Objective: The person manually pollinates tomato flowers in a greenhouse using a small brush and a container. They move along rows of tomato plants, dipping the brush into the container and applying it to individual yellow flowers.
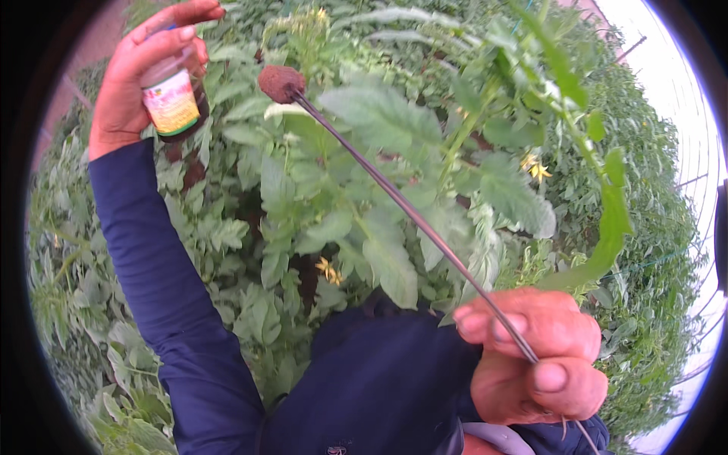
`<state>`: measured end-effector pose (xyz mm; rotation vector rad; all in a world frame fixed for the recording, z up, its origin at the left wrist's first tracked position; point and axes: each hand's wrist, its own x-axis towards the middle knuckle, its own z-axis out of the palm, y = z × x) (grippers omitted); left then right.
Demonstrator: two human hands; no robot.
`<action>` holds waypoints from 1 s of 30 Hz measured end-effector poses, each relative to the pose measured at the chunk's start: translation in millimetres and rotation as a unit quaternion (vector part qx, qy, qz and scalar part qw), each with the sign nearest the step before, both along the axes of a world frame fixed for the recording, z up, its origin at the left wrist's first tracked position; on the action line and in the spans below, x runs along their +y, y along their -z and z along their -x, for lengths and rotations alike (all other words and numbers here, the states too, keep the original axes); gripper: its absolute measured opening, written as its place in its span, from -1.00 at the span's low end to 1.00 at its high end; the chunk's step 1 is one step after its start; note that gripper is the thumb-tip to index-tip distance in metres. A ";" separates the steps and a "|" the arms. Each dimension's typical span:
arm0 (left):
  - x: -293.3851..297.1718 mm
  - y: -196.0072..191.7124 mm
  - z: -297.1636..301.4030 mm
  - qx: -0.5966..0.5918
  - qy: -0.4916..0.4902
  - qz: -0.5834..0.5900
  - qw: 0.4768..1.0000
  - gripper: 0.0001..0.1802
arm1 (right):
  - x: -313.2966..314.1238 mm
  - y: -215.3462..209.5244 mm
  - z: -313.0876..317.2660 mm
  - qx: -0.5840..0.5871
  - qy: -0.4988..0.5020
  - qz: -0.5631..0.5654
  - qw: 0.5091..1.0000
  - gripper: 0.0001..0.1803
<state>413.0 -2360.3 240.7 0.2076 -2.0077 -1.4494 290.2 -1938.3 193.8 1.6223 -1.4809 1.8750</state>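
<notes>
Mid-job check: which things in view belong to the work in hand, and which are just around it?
In use:
labelled bottle, in the left hand
thin rod with a rough brown tip, in the right hand

Around, not held:
tomato plants and their yellow flowers, perhaps part of the work
white ribbed covering, far right

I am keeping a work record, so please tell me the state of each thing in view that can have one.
Jar: nearly upright; capped or not, cannot tell
Left hand: raised, gripping the jar
Rod: slanted, held
Right hand: closed on the rod
Brown lump: on the rod's end, apart from the jar
Yellow flowers: open
Left sleeve: down to the wrist
</notes>
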 end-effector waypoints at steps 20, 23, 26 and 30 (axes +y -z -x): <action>-38.0 -1.5 22.8 -0.014 0.033 -0.042 0.998 -0.39 | -85.7 14.9 38.2 0.007 0.024 -0.037 0.999 -0.85; -70.4 14.3 55.1 -0.014 0.076 -0.058 0.995 -0.38 | -116.1 15.4 34.9 -0.019 0.079 -0.010 0.997 -0.75; -95.8 32.3 74.5 -0.041 0.121 -0.083 0.988 -0.31 | -140.5 11.1 49.5 0.036 0.117 -0.037 0.992 -0.70; -118.8 50.7 99.3 -0.118 0.210 -0.120 0.963 -0.19 | -168.5 6.5 50.9 0.028 0.197 -0.039 0.979 -0.64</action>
